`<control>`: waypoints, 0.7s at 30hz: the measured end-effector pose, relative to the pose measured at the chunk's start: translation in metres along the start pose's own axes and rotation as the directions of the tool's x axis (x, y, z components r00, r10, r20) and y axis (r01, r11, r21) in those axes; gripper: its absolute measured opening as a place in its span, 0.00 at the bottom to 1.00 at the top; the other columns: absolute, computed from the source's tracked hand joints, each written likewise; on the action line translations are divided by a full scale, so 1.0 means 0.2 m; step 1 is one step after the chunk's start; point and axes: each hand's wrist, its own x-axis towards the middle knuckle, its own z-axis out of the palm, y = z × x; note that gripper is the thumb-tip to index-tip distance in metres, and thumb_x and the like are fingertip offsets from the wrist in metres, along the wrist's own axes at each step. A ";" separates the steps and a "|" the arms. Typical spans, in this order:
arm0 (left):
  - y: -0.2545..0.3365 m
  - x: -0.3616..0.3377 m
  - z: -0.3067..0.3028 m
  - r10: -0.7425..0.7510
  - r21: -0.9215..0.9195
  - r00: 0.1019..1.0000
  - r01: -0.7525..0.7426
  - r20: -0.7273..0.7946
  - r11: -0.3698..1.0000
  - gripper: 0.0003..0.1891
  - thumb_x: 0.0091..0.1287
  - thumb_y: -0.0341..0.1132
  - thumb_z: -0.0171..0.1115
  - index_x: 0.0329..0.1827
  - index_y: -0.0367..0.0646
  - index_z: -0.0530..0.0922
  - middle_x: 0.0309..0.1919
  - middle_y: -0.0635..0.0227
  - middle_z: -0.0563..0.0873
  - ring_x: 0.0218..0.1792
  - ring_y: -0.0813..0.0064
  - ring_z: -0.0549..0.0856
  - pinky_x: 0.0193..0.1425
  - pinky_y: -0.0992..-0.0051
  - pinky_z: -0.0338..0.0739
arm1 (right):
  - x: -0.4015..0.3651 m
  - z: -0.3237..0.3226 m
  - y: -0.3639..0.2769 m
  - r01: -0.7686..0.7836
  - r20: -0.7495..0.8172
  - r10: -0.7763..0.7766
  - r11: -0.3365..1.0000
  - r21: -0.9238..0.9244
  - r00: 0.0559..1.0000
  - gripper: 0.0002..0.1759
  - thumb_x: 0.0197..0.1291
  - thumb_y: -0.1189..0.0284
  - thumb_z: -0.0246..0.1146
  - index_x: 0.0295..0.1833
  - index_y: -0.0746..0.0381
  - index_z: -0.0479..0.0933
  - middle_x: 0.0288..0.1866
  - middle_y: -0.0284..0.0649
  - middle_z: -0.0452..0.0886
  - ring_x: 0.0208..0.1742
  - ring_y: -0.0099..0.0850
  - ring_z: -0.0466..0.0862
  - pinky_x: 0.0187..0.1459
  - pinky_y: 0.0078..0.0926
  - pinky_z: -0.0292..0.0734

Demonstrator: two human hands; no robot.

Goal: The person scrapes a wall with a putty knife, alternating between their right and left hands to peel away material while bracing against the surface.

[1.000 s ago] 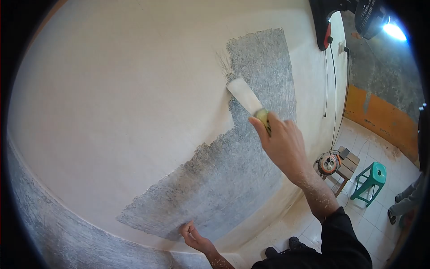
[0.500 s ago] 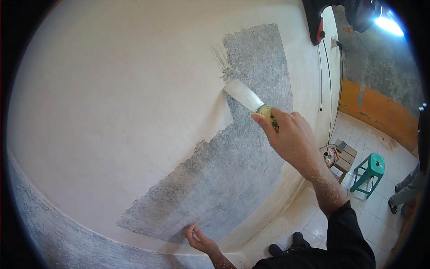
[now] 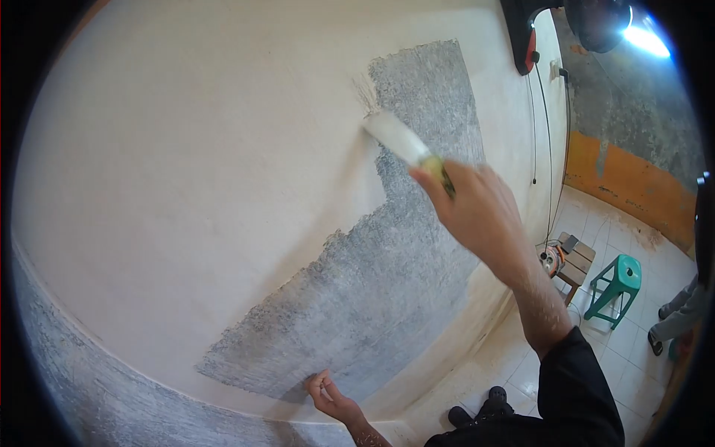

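In my right hand (image 3: 480, 212) is a scraper with a wide metal blade (image 3: 398, 138) and a yellowish-green handle (image 3: 436, 170). My fingers are closed around the handle, and the blade lies against the wall, where the white coat (image 3: 223, 171) meets the bare grey patch (image 3: 350, 283). The blade is slightly blurred. My left hand (image 3: 333, 398) is low at the patch's bottom edge, with its fingers curled together close to the wall; nothing shows in them. Pale flakes dot my right forearm.
To the right, a green plastic stool (image 3: 617, 290) stands on the tiled floor beside a small wooden stool (image 3: 575, 261) carrying a cable reel (image 3: 551, 259). Cords hang down the wall. Another person's legs (image 3: 681, 309) show at the far right, and a bright lamp (image 3: 646, 41) shines above.
My right hand and the scraper have moved up and a little left along the edge of the white coat. My left hand has stayed almost in place.
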 end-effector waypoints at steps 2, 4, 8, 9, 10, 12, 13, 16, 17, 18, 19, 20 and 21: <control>-0.01 0.00 0.00 -0.018 -0.010 1.000 0.018 0.002 1.000 0.08 0.69 0.30 0.52 0.39 0.35 0.78 0.38 0.65 0.76 0.43 0.71 0.75 0.52 0.71 0.69 | -0.05 0.03 0.01 -0.043 0.034 0.042 0.999 0.030 0.999 0.28 0.72 0.51 0.56 0.31 0.66 0.79 0.17 0.48 0.78 0.19 0.45 0.81 0.25 0.42 0.73; 0.02 0.00 0.00 -0.052 -0.022 0.999 0.052 0.009 0.998 0.07 0.70 0.28 0.52 0.38 0.35 0.77 0.38 0.61 0.78 0.44 0.64 0.76 0.55 0.66 0.69 | -0.03 0.01 0.00 -0.011 -0.007 0.011 1.000 -0.008 1.000 0.28 0.72 0.51 0.56 0.31 0.66 0.79 0.17 0.48 0.77 0.19 0.45 0.80 0.25 0.42 0.73; -0.04 -0.01 -0.02 0.053 0.053 0.998 -0.054 0.028 0.997 0.07 0.70 0.29 0.52 0.38 0.35 0.77 0.38 0.62 0.77 0.44 0.66 0.75 0.54 0.67 0.69 | -0.05 -0.01 0.05 0.098 -0.068 -0.107 0.986 -0.132 0.992 0.28 0.72 0.52 0.55 0.31 0.66 0.79 0.15 0.45 0.76 0.17 0.39 0.79 0.24 0.41 0.72; -0.04 -0.01 -0.03 0.057 0.070 0.998 -0.059 0.022 0.996 0.07 0.70 0.29 0.52 0.38 0.35 0.77 0.37 0.64 0.75 0.42 0.69 0.74 0.52 0.69 0.69 | -0.06 0.01 0.08 0.102 -0.043 -0.109 0.984 -0.143 0.993 0.28 0.73 0.52 0.55 0.31 0.66 0.79 0.15 0.44 0.76 0.16 0.38 0.78 0.24 0.41 0.71; 0.00 0.00 0.01 0.062 0.077 0.998 -0.063 0.012 0.995 0.07 0.69 0.29 0.52 0.38 0.35 0.77 0.37 0.67 0.74 0.41 0.72 0.73 0.51 0.71 0.68 | -0.01 0.00 0.05 0.096 -0.025 -0.100 0.986 -0.135 0.995 0.28 0.73 0.52 0.55 0.31 0.66 0.79 0.15 0.44 0.75 0.16 0.37 0.78 0.24 0.40 0.71; 0.05 -0.02 0.02 0.003 0.076 1.000 -0.003 -0.008 0.997 0.07 0.70 0.28 0.51 0.38 0.35 0.77 0.39 0.65 0.75 0.43 0.69 0.74 0.53 0.69 0.69 | 0.03 -0.02 -0.04 0.042 0.029 -0.039 0.994 -0.101 0.999 0.28 0.73 0.52 0.55 0.31 0.66 0.78 0.14 0.42 0.74 0.16 0.35 0.77 0.23 0.40 0.71; 0.04 -0.02 0.02 0.013 0.085 1.000 -0.012 -0.008 0.996 0.07 0.70 0.28 0.51 0.39 0.35 0.78 0.39 0.65 0.75 0.43 0.69 0.75 0.54 0.69 0.69 | 0.02 -0.09 -0.08 0.015 0.020 -0.014 0.997 -0.070 1.000 0.28 0.73 0.52 0.55 0.33 0.68 0.78 0.14 0.43 0.74 0.15 0.35 0.76 0.23 0.38 0.70; 0.02 -0.03 0.02 -0.025 0.082 0.999 0.028 -0.027 0.996 0.07 0.70 0.28 0.51 0.39 0.35 0.78 0.40 0.64 0.76 0.45 0.67 0.76 0.56 0.68 0.69 | -0.03 -0.02 0.08 0.029 0.088 -0.023 0.998 -0.065 0.996 0.29 0.74 0.52 0.54 0.34 0.68 0.78 0.13 0.42 0.73 0.14 0.32 0.75 0.21 0.35 0.69; 0.01 -0.02 0.05 -0.042 0.068 0.998 0.045 -0.047 0.997 0.07 0.70 0.28 0.51 0.39 0.35 0.78 0.41 0.63 0.77 0.46 0.67 0.76 0.56 0.67 0.69 | -0.05 -0.01 0.06 -0.004 0.079 0.012 0.995 -0.097 0.997 0.28 0.74 0.52 0.54 0.34 0.69 0.79 0.13 0.42 0.73 0.14 0.30 0.74 0.21 0.34 0.68; -0.01 -0.03 0.07 -0.021 0.065 0.998 0.025 -0.051 0.998 0.07 0.70 0.28 0.51 0.39 0.35 0.78 0.41 0.63 0.77 0.46 0.67 0.76 0.56 0.67 0.69 | 0.00 -0.02 0.02 -0.011 0.091 0.015 0.999 -0.046 0.996 0.29 0.74 0.52 0.54 0.34 0.69 0.79 0.13 0.42 0.73 0.14 0.29 0.74 0.21 0.34 0.68; -0.04 -0.03 0.05 0.002 0.077 0.999 0.002 -0.043 0.997 0.07 0.70 0.28 0.51 0.39 0.35 0.78 0.41 0.62 0.77 0.46 0.67 0.77 0.56 0.67 0.70 | 0.05 -0.05 -0.03 -0.036 0.110 0.034 0.999 0.012 0.993 0.29 0.74 0.52 0.54 0.34 0.69 0.79 0.13 0.41 0.73 0.14 0.29 0.73 0.21 0.33 0.68; -0.05 -0.03 0.04 0.026 0.087 0.999 -0.023 -0.032 0.996 0.07 0.70 0.28 0.51 0.39 0.35 0.78 0.41 0.62 0.78 0.46 0.67 0.77 0.56 0.67 0.70 | 0.08 -0.07 -0.05 -0.063 0.127 0.054 0.996 0.068 0.990 0.29 0.74 0.52 0.54 0.34 0.69 0.79 0.13 0.41 0.73 0.14 0.29 0.73 0.21 0.33 0.68; -0.03 -0.02 0.05 0.017 0.093 0.999 -0.012 -0.044 0.996 0.07 0.70 0.28 0.52 0.39 0.34 0.78 0.41 0.62 0.78 0.46 0.66 0.77 0.56 0.67 0.70 | 0.07 -0.07 -0.03 -0.062 0.131 0.056 0.997 0.037 0.990 0.29 0.74 0.52 0.54 0.34 0.69 0.79 0.14 0.42 0.73 0.14 0.29 0.73 0.21 0.33 0.68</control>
